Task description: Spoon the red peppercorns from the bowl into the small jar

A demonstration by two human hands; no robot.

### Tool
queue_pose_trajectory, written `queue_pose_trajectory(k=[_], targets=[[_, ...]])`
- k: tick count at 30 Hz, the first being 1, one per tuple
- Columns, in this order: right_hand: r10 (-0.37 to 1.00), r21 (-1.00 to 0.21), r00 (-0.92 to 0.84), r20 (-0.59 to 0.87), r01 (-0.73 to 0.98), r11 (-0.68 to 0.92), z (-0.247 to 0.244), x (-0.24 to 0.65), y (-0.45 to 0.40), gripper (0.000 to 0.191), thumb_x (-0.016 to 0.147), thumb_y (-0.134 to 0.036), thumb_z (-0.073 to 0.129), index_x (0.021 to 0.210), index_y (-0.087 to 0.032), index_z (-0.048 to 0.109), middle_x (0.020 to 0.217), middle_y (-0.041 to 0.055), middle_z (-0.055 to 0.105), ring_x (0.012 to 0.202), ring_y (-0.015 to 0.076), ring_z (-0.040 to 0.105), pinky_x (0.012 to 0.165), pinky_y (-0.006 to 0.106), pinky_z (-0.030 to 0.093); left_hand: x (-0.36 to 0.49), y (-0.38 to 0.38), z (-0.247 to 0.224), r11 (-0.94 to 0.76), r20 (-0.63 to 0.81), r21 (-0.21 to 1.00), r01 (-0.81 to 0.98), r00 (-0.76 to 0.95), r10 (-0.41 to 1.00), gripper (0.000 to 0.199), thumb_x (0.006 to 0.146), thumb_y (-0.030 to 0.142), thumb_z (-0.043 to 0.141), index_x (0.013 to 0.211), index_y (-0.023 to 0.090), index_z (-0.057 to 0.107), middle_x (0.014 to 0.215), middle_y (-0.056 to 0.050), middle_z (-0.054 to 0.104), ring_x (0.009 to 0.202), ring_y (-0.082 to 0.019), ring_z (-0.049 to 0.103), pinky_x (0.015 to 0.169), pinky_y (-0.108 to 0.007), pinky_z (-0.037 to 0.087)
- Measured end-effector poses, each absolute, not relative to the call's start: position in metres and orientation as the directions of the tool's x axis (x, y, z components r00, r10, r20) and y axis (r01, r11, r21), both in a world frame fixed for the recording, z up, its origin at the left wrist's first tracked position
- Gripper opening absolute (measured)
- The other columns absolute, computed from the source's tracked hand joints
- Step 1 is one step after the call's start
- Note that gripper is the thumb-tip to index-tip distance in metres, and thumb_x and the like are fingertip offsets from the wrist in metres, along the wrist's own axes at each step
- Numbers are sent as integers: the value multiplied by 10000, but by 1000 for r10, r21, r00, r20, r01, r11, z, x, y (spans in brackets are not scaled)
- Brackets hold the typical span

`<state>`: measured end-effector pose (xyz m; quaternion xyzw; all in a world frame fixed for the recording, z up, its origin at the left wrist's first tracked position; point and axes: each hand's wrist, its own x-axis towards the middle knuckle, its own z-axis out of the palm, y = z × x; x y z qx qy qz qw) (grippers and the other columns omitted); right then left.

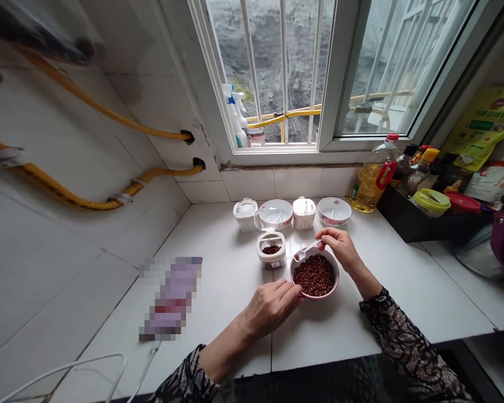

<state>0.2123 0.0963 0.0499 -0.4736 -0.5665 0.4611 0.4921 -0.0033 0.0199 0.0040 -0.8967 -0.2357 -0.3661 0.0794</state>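
Observation:
A round bowl [336, 275] full of dark red peppercorn-like pieces stands on the white tiled counter. The fingers of my left hand [275, 302] are closed on its near left rim. Pinched in my right hand [338, 246] is a small white spoon [306, 251], its scoop over the bowl's back left edge with a few red bits in it. Just left of the bowl sits a white seasoning jar [272, 258], its clear lid raised and similar red pieces inside.
Behind are two white lidded jars [246, 217] [304, 215] and two patterned bowls [276, 210] [335, 211]. An oil bottle [366, 184] and a black box [403, 215] of condiments stand right. A blurred purple object [176, 296] with a white cable lies left.

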Motion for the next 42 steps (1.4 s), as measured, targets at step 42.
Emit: queue_pose_trajectory(k=[42], targets=[[865,-669,-249,436,553,497,42,212,86,221,755,-132,483,640,-223,649,667,3,700,740,187,625,902,354,438,-4,20,3,-874,684,41,485,624,378,98,1004,199,481,1013,148,564,692,-13,627,590,-139,556,531,-246,444]])
